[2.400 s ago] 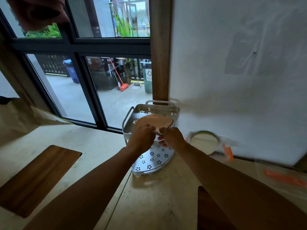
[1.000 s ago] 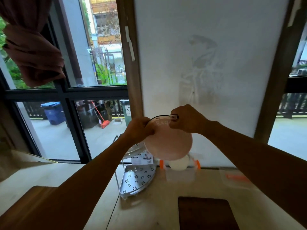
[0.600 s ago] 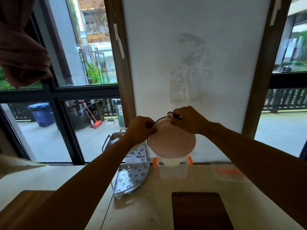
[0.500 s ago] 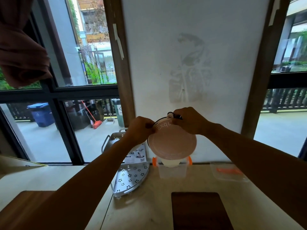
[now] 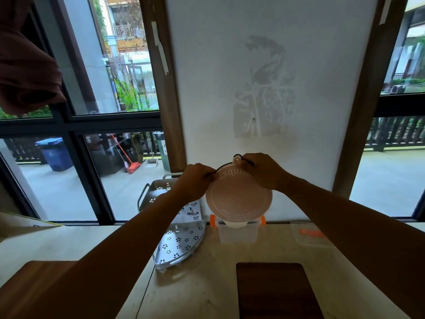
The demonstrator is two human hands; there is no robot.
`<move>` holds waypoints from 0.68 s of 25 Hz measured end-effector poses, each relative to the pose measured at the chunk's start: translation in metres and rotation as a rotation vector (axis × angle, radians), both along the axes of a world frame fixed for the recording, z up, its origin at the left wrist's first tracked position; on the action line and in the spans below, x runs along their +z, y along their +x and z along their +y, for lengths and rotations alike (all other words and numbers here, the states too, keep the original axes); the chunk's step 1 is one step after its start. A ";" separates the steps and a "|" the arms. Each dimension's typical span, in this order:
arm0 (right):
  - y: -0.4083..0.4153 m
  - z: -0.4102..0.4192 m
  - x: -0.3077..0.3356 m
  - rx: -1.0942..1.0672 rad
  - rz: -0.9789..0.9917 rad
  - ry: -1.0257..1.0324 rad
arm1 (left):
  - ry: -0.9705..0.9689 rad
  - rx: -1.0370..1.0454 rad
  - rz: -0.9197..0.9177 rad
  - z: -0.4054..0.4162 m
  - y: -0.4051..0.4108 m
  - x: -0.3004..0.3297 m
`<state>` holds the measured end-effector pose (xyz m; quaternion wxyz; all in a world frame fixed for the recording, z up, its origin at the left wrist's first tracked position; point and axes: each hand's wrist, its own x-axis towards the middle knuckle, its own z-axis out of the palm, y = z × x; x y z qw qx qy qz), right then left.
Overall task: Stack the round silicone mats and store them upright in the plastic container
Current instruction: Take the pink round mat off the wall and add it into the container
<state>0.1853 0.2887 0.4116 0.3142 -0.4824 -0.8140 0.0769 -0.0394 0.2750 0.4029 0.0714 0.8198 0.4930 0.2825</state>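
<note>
A stack of round silicone mats (image 5: 238,199), pink one facing me with raised lettering, stands upright with its lower edge just inside the clear plastic container (image 5: 238,233) that has orange clips. My left hand (image 5: 195,180) pinches the stack's upper left rim. My right hand (image 5: 262,171) grips its top right rim beside the hanging tab. A white mat edge shows at the container's mouth below the pink one. A dark edge of another mat shows along the top rim.
A metal perforated corner rack (image 5: 179,242) stands left of the container, with a printed card leaning in it. The container's clear lid (image 5: 310,236) lies to the right by the wall. Dark wooden boards lie at front center (image 5: 276,291) and front left (image 5: 27,286).
Both hands lifted the mat stack from the rack's top shelf, turned it upright and carried it right. Over the last half second it sank slightly into the container.
</note>
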 end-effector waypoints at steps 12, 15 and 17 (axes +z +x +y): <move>0.000 0.012 -0.020 0.022 0.178 -0.011 | -0.063 -0.001 0.046 0.012 0.002 -0.010; 0.002 0.015 -0.021 0.038 0.183 0.001 | -0.054 0.006 0.039 0.016 0.002 -0.014; 0.004 0.017 -0.021 0.037 0.229 0.003 | -0.045 0.021 0.028 0.017 0.002 -0.015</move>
